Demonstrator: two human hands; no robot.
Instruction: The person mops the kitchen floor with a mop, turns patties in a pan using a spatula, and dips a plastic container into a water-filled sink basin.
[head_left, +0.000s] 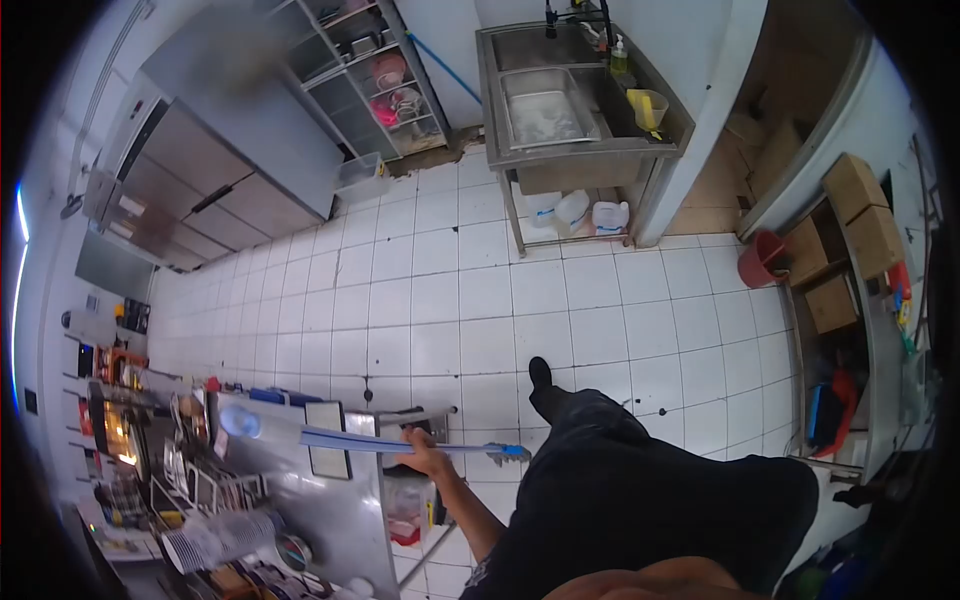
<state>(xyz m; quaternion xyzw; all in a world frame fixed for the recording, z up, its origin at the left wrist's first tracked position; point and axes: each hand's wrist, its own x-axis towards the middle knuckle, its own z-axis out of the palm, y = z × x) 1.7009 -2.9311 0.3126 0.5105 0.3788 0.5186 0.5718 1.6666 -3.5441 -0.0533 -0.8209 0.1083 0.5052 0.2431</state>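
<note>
My left hand (427,457) is closed round the long pale-blue handle of a mop (350,442). The handle reaches across the view from above the metal table (345,510) at left toward my legs. At its far end, close to my dark trousers, is a small bright-blue head with grey strands. A dark-framed white panel (329,462) on the table lies partly behind the handle. One black shoe (540,372) shows on the white tiles. My right hand is out of sight.
Ahead stands a steel sink (545,170) with containers below it. A tall refrigerator (215,185) is at upper left. To the right are a red bucket (762,259) and shelving with cardboard boxes (858,215). Stacked cups (220,538) lie on the table at lower left.
</note>
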